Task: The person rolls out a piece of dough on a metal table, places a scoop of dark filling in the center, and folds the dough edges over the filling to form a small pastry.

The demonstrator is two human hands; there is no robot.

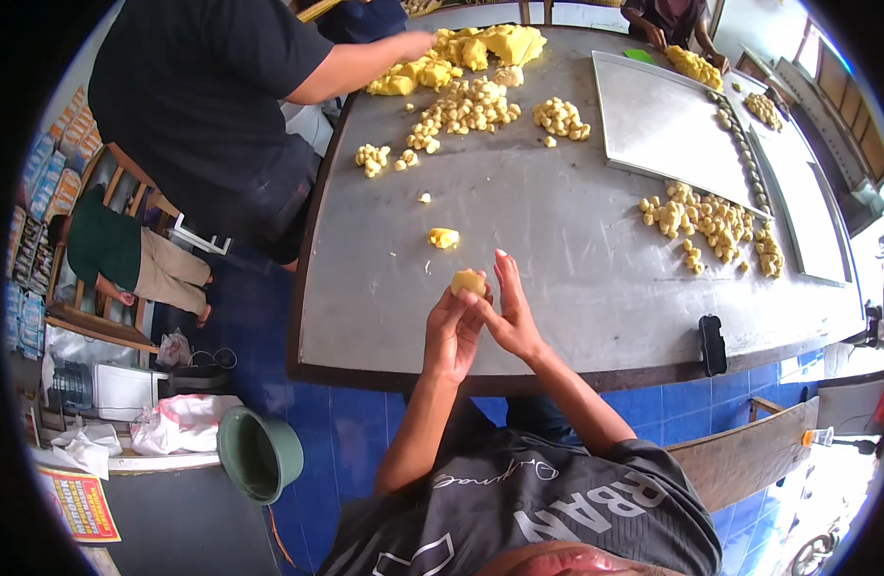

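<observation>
Above the near part of the metal table, my left hand [450,336] holds a small flattened piece of pale dough [468,282] at its fingertips. My right hand [515,324] is beside it with the fingers stretched out, its thumb reaching across to the dough's lower edge. Just beyond the hands, a bright yellow lump [443,237] rests on the tabletop [404,317]. A tiny pale bit [425,198] and a few crumbs lie around it. Farther off are heaps of small dough balls [466,108].
Large yellow dough masses [461,50] lie at the far edge, near a co-worker's arm [356,67]. A metal tray [668,125] and more dough balls [716,223] are on the right. A black object [713,346] sits by the near edge. A green tub [260,454] stands lower left.
</observation>
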